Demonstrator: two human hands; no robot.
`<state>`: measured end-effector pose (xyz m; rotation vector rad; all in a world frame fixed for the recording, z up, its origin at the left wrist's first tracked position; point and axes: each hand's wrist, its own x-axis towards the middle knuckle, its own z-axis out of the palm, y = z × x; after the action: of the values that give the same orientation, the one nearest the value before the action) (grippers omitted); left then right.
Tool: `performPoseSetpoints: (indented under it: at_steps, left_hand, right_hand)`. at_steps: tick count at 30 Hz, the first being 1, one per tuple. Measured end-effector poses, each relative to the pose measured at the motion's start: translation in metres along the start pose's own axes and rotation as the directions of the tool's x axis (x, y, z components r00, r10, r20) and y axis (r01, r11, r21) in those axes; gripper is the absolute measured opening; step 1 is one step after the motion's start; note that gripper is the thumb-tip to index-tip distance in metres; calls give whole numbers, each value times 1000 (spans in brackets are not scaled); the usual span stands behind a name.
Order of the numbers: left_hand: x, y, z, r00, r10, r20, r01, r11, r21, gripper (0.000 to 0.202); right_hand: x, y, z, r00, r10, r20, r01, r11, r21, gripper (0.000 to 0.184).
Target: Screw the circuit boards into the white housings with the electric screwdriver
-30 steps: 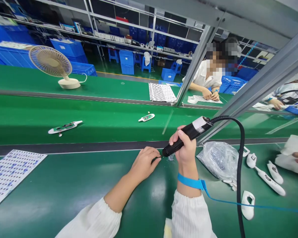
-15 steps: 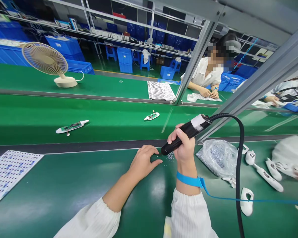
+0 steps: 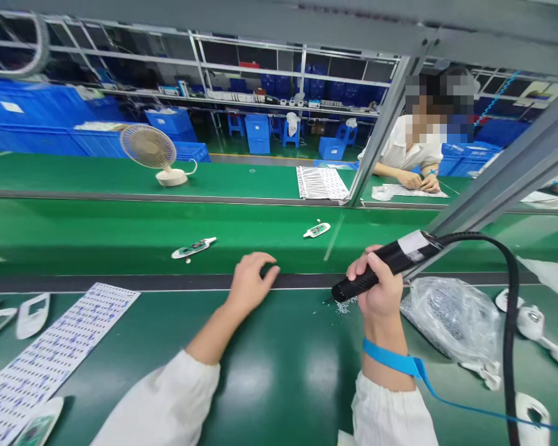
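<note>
A green antistatic-matted bench point(image 3: 279, 384) runs beneath both hands. Left of the left hand point(image 3: 251, 285) lies a white perforated sheet dotted with blue marks point(image 3: 60, 353). Just below the right hand point(image 3: 376, 288) sit fine silvery scraps point(image 3: 344, 306); further right lie a crumpled clear plastic bag point(image 3: 451, 322) and a white plastic casing point(image 3: 534, 325).

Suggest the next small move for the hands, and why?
Probably lower the tip of the electric screwdriver onto the pile of tiny screws. The right hand grips the tool with its tip just beside them, while the left hand rests empty on the bench edge.
</note>
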<state>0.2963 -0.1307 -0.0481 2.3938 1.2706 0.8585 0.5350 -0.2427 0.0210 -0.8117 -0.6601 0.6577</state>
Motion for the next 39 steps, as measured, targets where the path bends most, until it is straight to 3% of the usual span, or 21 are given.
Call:
performPoseSetpoints:
  at_steps: [3,5,7,9,13,17,19,21,24,26,29,31,34,37,39]
  left_hand:
    - [25,-74,-54,970,-234,-68,244,911,333,34]
    - [36,-115,-83,925,-380,-31,354,825,440,51]
    - [45,-139,-100,904,-424,59,354,819,452,59]
    - [55,-147,-105,901,-405,155,310,852,421,58]
    - [72,-132,-99,911,-347,221,252,896,366,47]
    - [69,-94,-87,934,-302,193,237,924,300,33]
    - [52,-69,-75,933,-312,178,273,939,209,30]
    - [28,-42,-58,926,-341,164,350,936,-30,28]
    - [-12,-5,-28,902,-393,180,430,769,-473,36]
    - [-36,14,-11,890,-422,172,441,699,-563,42]
    - [-61,31,-1,906,-417,75,410,819,-402,36]
    - [-70,35,-2,947,-319,26,319,932,-172,23]
    - [-75,35,-10,988,-149,40,146,987,73,26]
    - [-74,31,-16,992,-16,127,13,1000,23,22]
    - [-74,29,-20,964,120,239,-98,990,-104,23]
  right_hand:
    - [-1,2,0,1000,20,-7,-20,1000,8,19]
    - [-2,2,1,1000,23,-6,-23,1000,11,19]
    - [-2,3,2,1000,19,-2,-19,1000,12,19]
    - [-2,4,2,1000,15,-4,-15,1000,12,20]
    - [-1,5,0,1000,11,-14,-11,1000,14,20]
    - [0,5,0,1000,12,-3,-12,1000,27,20]
    - [0,5,1,1000,6,1,-6,1000,24,20]
    - [0,5,3,1000,6,4,-6,1000,19,20]
    - [-1,7,6,1000,14,8,-15,1000,21,20]
    - [-2,7,8,1000,14,15,-14,1000,19,20]
    - [-5,6,14,999,14,36,-14,1000,14,20]
    - [-7,7,20,998,10,61,-12,1000,18,20]
    - [-14,10,33,994,10,112,-13,1000,18,20]
    - [-23,14,47,985,31,172,-31,1000,-2,21]
    - [-29,15,55,974,51,219,-48,999,-18,21]
